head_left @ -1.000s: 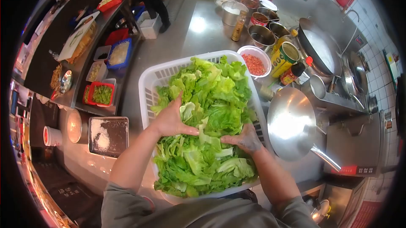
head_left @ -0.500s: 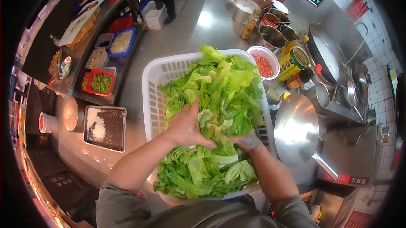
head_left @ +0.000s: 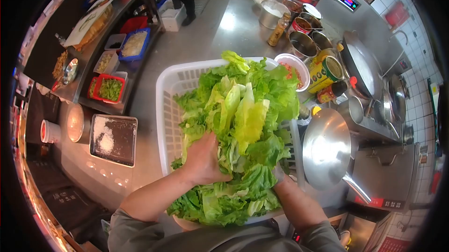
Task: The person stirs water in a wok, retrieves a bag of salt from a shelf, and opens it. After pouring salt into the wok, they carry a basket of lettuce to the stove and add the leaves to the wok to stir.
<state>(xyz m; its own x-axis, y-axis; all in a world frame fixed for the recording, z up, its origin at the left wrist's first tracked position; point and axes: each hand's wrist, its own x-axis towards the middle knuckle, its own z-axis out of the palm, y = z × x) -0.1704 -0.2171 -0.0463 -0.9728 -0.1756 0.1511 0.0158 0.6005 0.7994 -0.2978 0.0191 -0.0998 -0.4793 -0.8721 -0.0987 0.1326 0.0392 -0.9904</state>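
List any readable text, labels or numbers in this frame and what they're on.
No text can be read for certain.
Yellow and green tin: large printed letters on the label, too distorted to read.
Control panel on the steel unit: lit display, digits too small.
Red strip on the cooker front: white markings, blurred.
Dark sauce bottle: label unreadable.
Nothing printed on the white basket or the lettuce.

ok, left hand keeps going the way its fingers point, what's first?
Probably the lettuce: the left hand already presses into the lifted bunch, fingers aimed up and right. Past the leaves, likely the white basket wall; depth unclear.
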